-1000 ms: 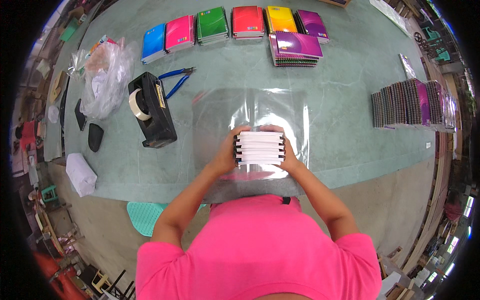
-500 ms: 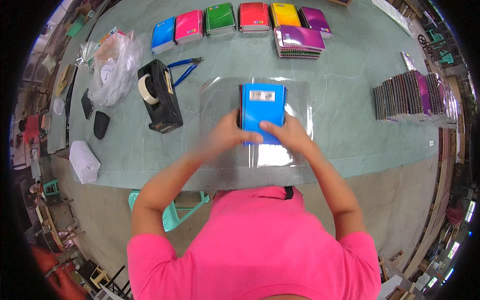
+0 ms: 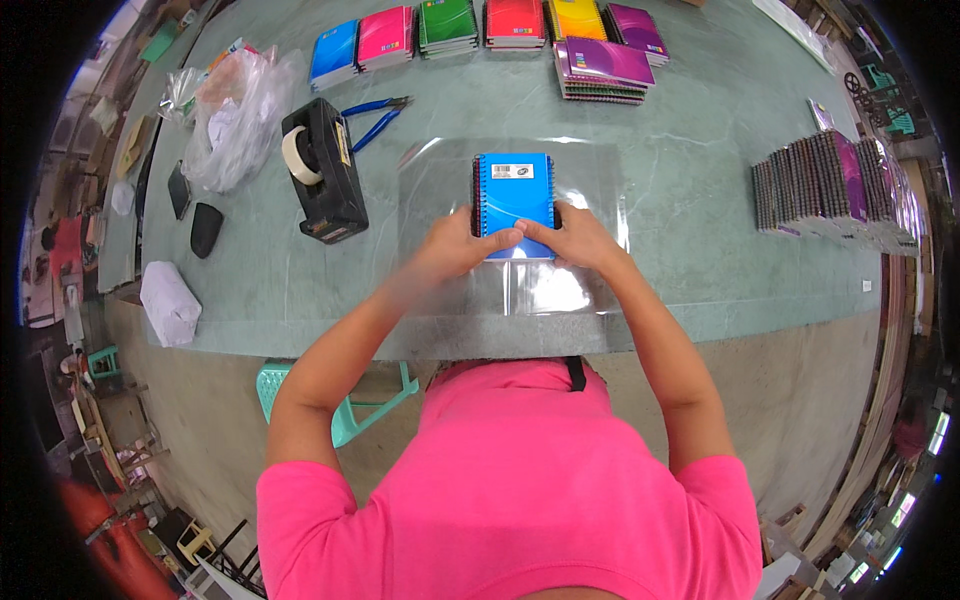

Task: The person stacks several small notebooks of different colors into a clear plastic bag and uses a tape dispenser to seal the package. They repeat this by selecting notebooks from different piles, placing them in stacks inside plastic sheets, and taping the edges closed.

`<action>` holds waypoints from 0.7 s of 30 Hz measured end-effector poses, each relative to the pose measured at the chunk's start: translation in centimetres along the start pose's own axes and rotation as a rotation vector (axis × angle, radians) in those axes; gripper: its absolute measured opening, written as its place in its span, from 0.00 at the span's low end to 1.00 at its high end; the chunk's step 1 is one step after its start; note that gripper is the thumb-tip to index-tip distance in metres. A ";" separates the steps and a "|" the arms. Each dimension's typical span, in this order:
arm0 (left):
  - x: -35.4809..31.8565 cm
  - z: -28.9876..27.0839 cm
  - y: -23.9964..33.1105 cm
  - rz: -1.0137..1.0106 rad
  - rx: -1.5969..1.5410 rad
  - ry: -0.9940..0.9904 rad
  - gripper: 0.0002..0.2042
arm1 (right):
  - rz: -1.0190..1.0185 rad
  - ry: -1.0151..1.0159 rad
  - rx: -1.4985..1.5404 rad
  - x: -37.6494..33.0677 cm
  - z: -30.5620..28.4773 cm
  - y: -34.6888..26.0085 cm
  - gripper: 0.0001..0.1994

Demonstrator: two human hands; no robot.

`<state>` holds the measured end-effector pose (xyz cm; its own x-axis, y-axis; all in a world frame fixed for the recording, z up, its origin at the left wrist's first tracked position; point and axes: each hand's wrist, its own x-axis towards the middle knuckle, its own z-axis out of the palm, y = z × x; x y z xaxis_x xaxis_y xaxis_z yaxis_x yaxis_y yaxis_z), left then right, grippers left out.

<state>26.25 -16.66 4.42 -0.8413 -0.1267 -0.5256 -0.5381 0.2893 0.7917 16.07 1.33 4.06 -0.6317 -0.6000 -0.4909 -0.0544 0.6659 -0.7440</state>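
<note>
A small stack of spiral notebooks, with a blue notebook (image 3: 517, 200) on top, lies on a clear plastic sheet (image 3: 432, 185) spread over the table. The blue cover carries a white barcode label, and its coil runs down the left side. My left hand (image 3: 455, 243) grips the stack's lower left side, its thumb on the cover. From the right, my right hand (image 3: 587, 237) clasps the other side, the two thumbs nearly meeting near the bottom. Fingers of both hands are partly hidden beside the stack.
A black tape dispenser (image 3: 330, 185) and blue-handled pliers (image 3: 376, 120) lie to the left, beside a clear plastic bag (image 3: 235, 130). Coloured notebook stacks (image 3: 447, 30) line the far side. A long row of spiral notebooks (image 3: 810, 185) stands at the right.
The notebook stack has shifted slightly left on the plastic sheet, and its edges look more even. Both hands stay on it, thumbs now closer together. The whole view has moved a little.
</note>
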 end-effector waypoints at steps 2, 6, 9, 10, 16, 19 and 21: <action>-0.4 0.2 -0.4 -0.012 0.018 0.014 0.37 | -0.008 -0.007 -0.003 0.0 0.1 0.0 0.37; -0.2 0.4 -1.7 0.010 -0.026 0.053 0.35 | -0.022 0.002 -0.040 -0.1 0.4 0.1 0.37; -1.0 0.8 -1.2 0.412 0.373 0.510 0.27 | 0.056 0.007 -0.074 -0.5 -0.2 0.2 0.37; -1.7 1.0 -0.6 0.618 0.572 0.726 0.24 | 0.095 0.011 -0.079 -0.6 -0.7 0.4 0.38; -3.9 13.0 1.5 0.842 0.415 0.236 0.11 | -0.087 0.153 0.198 -2.4 -5.0 0.9 0.30; -0.5 15.8 -0.2 0.839 0.542 0.275 0.12 | -0.132 0.278 0.137 -3.8 -7.1 1.4 0.27; 0.4 16.4 -0.9 0.845 0.547 0.360 0.12 | -0.130 0.344 0.068 -4.9 -8.4 2.7 0.26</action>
<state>27.27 -1.41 -1.58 -0.9444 0.0669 0.3219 0.2474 0.7894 0.5618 12.53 9.76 8.24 -0.8462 -0.4862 -0.2180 -0.1071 0.5560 -0.8243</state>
